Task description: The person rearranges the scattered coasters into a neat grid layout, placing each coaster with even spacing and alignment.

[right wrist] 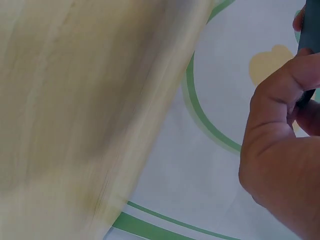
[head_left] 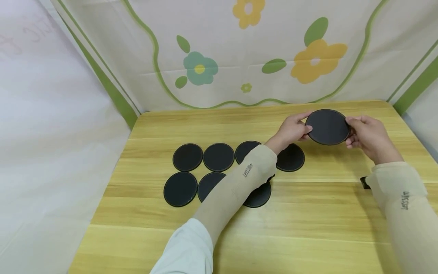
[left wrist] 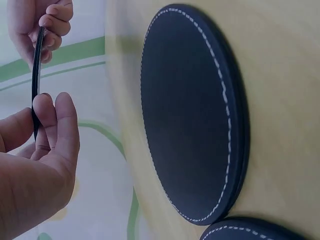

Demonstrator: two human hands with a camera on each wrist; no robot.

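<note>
A round black coaster [head_left: 327, 127] is held up above the back right of the table, tilted toward the head camera. My left hand [head_left: 293, 127] pinches its left edge between thumb and fingers; my right hand [head_left: 370, 136] grips the right edge. In the left wrist view the same coaster [left wrist: 37, 75] appears edge-on between both hands. Just below the left hand, another black coaster [head_left: 291, 158] lies flat at the right end of the back row; pale stitching runs round its rim in the left wrist view. My right hand [right wrist: 280, 115] partly hides the held coaster in the right wrist view.
Several black coasters lie in two rows on the wooden table [head_left: 308, 228], including a front-left one [head_left: 180, 189] and a back-left one [head_left: 188, 157]; my left arm covers some. A small black object [head_left: 365, 182] shows beside the right sleeve. A flowered cloth [head_left: 222, 34] hangs behind.
</note>
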